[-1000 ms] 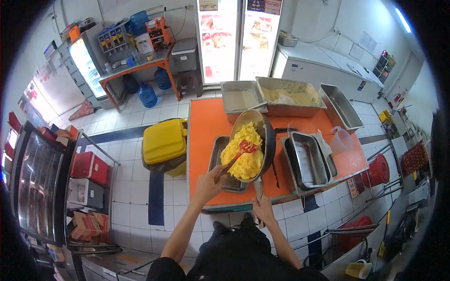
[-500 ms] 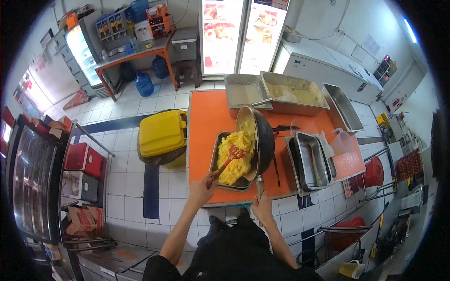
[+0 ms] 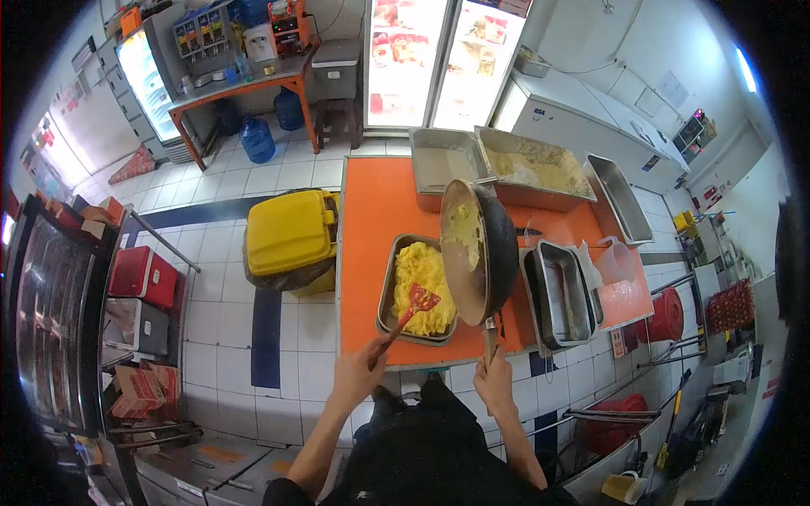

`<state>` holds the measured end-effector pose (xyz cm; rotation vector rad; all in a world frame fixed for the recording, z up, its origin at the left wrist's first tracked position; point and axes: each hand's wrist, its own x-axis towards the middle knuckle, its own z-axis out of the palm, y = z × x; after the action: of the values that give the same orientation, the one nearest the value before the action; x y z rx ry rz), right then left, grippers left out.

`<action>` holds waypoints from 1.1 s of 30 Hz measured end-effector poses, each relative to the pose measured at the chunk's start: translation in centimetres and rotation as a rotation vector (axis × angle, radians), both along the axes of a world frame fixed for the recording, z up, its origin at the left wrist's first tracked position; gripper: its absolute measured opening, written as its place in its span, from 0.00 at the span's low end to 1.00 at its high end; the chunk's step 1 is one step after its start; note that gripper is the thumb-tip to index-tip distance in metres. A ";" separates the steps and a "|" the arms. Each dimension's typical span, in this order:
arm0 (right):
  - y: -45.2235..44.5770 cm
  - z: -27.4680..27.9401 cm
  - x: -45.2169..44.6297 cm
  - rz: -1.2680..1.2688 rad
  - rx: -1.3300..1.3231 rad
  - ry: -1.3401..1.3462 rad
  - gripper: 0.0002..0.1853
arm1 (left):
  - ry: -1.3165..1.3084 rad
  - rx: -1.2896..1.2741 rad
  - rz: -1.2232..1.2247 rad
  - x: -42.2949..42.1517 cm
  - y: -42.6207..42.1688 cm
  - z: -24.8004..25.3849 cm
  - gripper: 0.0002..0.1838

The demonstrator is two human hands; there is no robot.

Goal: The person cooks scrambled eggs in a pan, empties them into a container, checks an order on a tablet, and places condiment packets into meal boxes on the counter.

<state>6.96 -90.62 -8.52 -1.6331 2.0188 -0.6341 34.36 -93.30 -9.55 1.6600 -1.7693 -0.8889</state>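
My left hand [image 3: 359,371] is wrapped round the handle of a red slotted spatula [image 3: 423,298], whose head is over the yellow scrambled eggs [image 3: 419,270]. The eggs lie heaped in a rectangular metal tray [image 3: 386,305] on the orange tabletop. In my right hand [image 3: 494,378] is the handle of a frying pan [image 3: 499,253]. This pan is tipped on its side to the right of the tray, dark outside facing right. Bits of yellow egg cling to its inner face.
Behind the pan stand a metal pan of pale liquid [image 3: 445,160] and one of tan crumbs [image 3: 540,169]. Stacked metal trays [image 3: 564,295] and a clear plastic jug [image 3: 616,261] are at the right. A yellow-lidded bin [image 3: 291,232] adjoins the table's left side.
The frying pan has moved right, away from the tray, and its inside shows more. The eggs now rest in the tray, and the spatula has dropped slightly lower in view.
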 end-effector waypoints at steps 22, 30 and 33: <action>-2.4 -2.3 -8.8 0.174 -0.133 -0.186 0.05 | 0.063 -0.466 -0.166 -12.8 -3.7 8.4 0.22; -3.1 -0.7 -12.9 0.324 0.035 -0.379 0.04 | -0.048 -0.440 -0.268 -15.5 -4.0 7.5 0.28; -2.9 -0.9 -12.8 0.350 0.018 -0.268 0.06 | 0.005 -0.497 -0.221 -16.2 -8.3 5.5 0.27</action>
<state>-5.81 -93.49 -9.38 -1.7313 1.5009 -0.6599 18.12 -101.57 -4.08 1.1594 -1.9950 -0.4806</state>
